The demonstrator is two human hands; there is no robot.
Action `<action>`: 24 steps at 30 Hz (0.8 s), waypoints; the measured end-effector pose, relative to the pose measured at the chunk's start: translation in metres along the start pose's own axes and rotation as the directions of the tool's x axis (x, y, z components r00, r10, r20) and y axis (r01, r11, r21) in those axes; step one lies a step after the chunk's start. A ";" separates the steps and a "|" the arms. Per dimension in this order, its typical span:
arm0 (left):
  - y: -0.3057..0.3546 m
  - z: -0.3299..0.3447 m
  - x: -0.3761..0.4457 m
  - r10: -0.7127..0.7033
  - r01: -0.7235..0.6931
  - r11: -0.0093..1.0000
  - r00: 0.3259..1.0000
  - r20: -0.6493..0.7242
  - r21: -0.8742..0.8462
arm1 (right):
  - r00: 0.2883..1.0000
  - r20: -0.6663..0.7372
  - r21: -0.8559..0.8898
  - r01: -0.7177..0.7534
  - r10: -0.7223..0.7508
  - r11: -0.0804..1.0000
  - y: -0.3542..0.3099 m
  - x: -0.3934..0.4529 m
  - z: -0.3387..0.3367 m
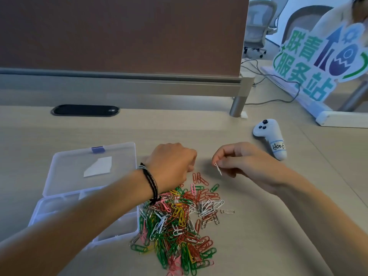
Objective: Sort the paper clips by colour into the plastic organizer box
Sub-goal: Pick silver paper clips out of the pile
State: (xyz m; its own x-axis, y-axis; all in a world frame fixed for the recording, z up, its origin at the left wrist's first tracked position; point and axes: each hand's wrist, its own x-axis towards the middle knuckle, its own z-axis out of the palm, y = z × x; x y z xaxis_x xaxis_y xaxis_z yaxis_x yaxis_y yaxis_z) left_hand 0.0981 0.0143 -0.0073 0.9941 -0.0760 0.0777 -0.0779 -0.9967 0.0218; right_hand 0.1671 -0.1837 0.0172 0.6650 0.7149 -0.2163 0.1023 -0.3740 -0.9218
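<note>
A heap of paper clips (179, 222) in red, green, yellow, pink, white and silver lies on the desk in front of me. My right hand (243, 162) pinches one white paper clip (218, 168) above the desk, just beyond the heap. My left hand (173, 164) hovers over the heap's far edge with its fingers curled downward; what they hold is hidden. The clear plastic organizer box (49, 206) stands open to the left of the heap, its lid (89, 168) folded back and my left forearm crossing over its compartments.
A white handheld controller (268, 136) with a handwritten label lies to the right. A brown partition panel (119, 36) and its metal post (238, 106) close off the back. A standing sign (318, 56) and a cable sit at the far right.
</note>
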 end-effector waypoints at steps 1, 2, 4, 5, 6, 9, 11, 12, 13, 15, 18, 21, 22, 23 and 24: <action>0.002 0.000 0.001 0.044 -0.044 0.996 0.999 0.000 0.076 | 1.000 0.008 0.060 -0.016 0.016 0.998 0.002 -0.001 -0.002; 0.004 0.001 0.002 0.083 -0.083 0.987 0.997 0.007 0.139 | 0.999 0.016 0.109 -0.037 0.036 0.993 0.004 -0.003 -0.003; 0.005 0.001 0.003 0.112 -0.116 0.984 0.993 0.032 0.137 | 0.997 0.034 0.189 -0.079 0.074 0.979 0.006 -0.006 -0.003; 0.003 0.001 0.004 0.097 -0.099 0.994 0.994 0.042 0.053 | 0.996 0.045 0.221 -0.091 0.083 0.971 0.007 -0.008 -0.002; 0.000 0.002 0.004 0.070 -0.065 0.994 0.996 0.047 -0.092 | 0.995 0.058 0.243 -0.098 0.087 0.965 0.008 -0.009 -0.002; -0.008 0.000 -0.002 0.019 0.117 0.425 0.990 0.138 -0.897 | 0.993 0.059 0.285 -0.112 0.099 0.952 0.012 -0.011 0.000; -0.006 -0.003 -0.013 0.142 0.243 -0.207 0.966 0.217 -0.948 | 0.992 0.035 0.267 -0.126 0.121 0.956 0.015 -0.014 0.002; -0.004 -0.004 -0.018 0.214 0.305 -0.388 0.948 0.237 -0.870 | 0.992 0.021 0.229 -0.126 0.125 0.965 0.016 -0.016 0.003; -0.001 -0.004 -0.022 0.269 0.352 -0.491 0.931 0.246 -0.797 | 0.993 0.006 0.151 -0.113 0.114 0.982 0.017 -0.017 0.004; 0.004 -0.001 -0.027 0.312 0.408 -0.549 0.910 0.274 -0.730 | 0.999 -0.011 -0.114 -0.042 0.041 0.993 0.020 -0.021 0.005; 0.010 -0.002 -0.033 0.163 0.367 -0.200 0.927 0.339 -0.908 | 0.995 0.056 -0.456 0.101 -0.085 0.884 0.019 -0.030 0.008; 0.023 -0.008 -0.046 0.034 0.114 0.523 0.987 0.154 -0.845 | 0.982 0.056 -0.671 0.169 -0.178 0.722 0.023 -0.036 0.013; 0.028 -0.009 -0.051 0.048 0.068 0.631 0.991 0.126 -0.773 | 0.975 0.060 -0.733 0.188 -0.214 0.654 0.025 -0.036 0.015; 0.033 -0.010 -0.056 0.050 0.051 0.711 0.991 0.122 -0.701 | 0.967 0.074 -0.782 0.207 -0.243 0.587 0.026 -0.036 0.016; 0.036 -0.010 -0.059 0.043 0.037 0.785 0.992 0.115 -0.619 | 0.962 0.090 -0.818 0.220 -0.259 0.532 0.028 -0.036 0.019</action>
State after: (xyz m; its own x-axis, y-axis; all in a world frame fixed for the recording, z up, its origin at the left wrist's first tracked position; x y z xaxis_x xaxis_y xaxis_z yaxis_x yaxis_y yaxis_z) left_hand 0.0358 -0.0171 -0.0010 0.9919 -0.1218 -0.0364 -0.0709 -0.7678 0.6368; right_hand 0.1325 -0.2087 -0.0068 0.5465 0.8375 0.0017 0.8054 -0.5250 -0.2750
